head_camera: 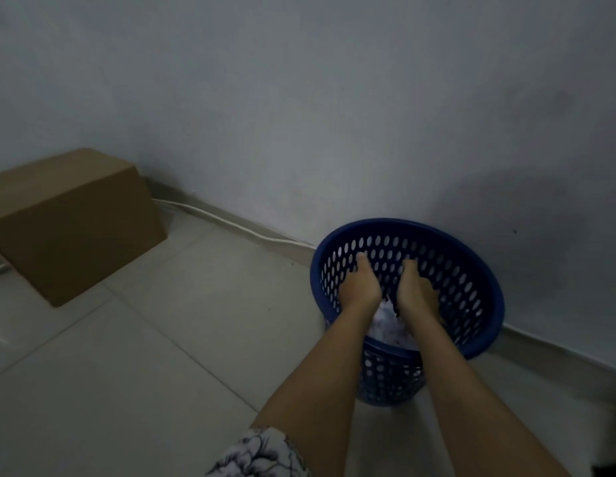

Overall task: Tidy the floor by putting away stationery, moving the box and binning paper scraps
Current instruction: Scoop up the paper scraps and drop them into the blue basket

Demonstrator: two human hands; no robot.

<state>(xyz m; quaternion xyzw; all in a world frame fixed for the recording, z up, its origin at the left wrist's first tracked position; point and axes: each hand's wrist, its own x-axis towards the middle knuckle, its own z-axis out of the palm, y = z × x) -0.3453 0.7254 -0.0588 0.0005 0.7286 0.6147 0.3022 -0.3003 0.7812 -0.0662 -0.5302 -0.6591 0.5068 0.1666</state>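
head view: a dark blue plastic bin (471, 243) stands on the pale tiled floor (155, 356), right up against the grey wall (334, 115). it is round, with a broad smooth rim and walls pierced by rows of oval holes, and it narrows toward its base. inside it lies a heap of white paper scraps (389, 323), crumpled and flecked with dark marks, showing in the gap between the two wrists.

both bare forearms reach over the near rim and down into the bin. the left hand (361, 287) lies back-up over the scraps, its fingertips bent down near the far inner wall. the right hand (416, 292) sits just beside it, apart from it by a narrow gap, with its fingers turned down toward the right side of the bin. the palms and the undersides of the fingers are hidden, so i cannot tell whether either hand grips paper or has let go.

a plain brown cardboard box (72, 225), closed, stands on the floor well to the left of the bin, near the wall. a white cable (231, 223) runs along the skirting between box and bin. a black-and-white patterned sleeve (262, 456) shows at the bottom edge.
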